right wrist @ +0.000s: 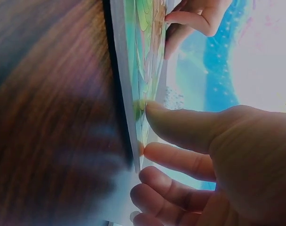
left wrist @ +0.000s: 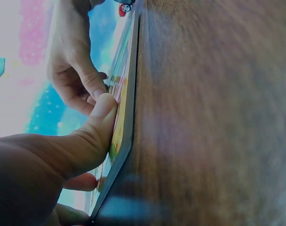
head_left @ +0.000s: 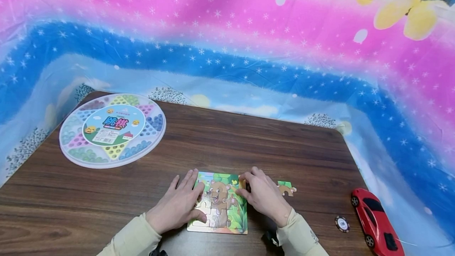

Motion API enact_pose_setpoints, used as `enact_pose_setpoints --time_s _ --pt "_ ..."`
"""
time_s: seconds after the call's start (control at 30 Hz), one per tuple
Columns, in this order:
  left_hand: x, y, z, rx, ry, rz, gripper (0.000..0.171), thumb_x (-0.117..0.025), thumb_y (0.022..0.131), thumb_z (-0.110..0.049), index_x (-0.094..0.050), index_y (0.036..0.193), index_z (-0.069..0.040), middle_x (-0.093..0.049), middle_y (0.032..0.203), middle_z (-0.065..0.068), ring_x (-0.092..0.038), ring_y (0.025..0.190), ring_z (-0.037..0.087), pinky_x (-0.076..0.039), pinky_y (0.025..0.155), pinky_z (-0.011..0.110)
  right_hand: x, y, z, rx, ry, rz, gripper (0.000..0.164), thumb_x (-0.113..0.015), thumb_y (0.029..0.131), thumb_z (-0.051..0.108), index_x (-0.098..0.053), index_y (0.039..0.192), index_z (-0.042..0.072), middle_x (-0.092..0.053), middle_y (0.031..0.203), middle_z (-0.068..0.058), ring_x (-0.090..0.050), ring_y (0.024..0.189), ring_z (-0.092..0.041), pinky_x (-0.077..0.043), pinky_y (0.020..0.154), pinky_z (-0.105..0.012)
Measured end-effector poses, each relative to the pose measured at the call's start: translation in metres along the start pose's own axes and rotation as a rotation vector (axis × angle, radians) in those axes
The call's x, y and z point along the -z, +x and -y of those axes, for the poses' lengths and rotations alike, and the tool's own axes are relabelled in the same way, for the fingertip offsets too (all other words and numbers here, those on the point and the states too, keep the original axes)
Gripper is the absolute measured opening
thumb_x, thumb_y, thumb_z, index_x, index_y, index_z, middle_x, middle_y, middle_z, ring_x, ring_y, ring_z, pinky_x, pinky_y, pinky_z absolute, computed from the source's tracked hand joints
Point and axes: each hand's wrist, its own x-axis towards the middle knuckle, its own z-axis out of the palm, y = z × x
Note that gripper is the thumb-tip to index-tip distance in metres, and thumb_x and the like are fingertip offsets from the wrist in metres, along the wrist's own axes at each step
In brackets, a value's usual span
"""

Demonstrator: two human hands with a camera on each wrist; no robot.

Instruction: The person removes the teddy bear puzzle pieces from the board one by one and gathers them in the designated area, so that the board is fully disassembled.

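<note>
A jigsaw puzzle (head_left: 219,208) of a brown bear on green lies flat on the table in a thin square tray. My left hand (head_left: 177,204) rests over its left side, fingers straight toward the top corner, thumb on the lower left pieces. At the upper right of the puzzle is my right hand (head_left: 264,192). Its thumb (right wrist: 176,125) and index finger (right wrist: 180,160) touch the puzzle near the edge, tips apart, with no loose piece visible between them. The other fingers bend beyond the rim. Loose puzzle cardboard (head_left: 285,189) in green and brown lies just right of this hand.
A round Chinese checkers set (head_left: 111,129) with coloured marbles sits at the table's back left. Toward the right edge lie a poker chip (head_left: 342,223) and a red toy car (head_left: 377,221). A printed pink and blue cloth (head_left: 227,31) hangs behind the brown wooden table (head_left: 227,137).
</note>
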Motion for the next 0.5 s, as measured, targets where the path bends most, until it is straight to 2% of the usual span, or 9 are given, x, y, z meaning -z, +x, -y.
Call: enact_pose_setpoints --time_s 0.5 --pt "0.0015 -0.0001 -0.0015 0.010 -0.002 0.011 0.051 -0.072 0.069 -0.056 -0.043 0.080 -0.016 -0.033 0.144 0.039 -0.034 0.134 0.051 -0.030 0.097 0.071 -0.0019 0.0006 0.0004 -0.006 -0.006 -0.017 0.028 -0.071 0.087 0.040 -0.069 0.102 0.015 -0.056 0.091 0.003 -0.050 0.075 -0.011 -0.044 0.061 -0.028"
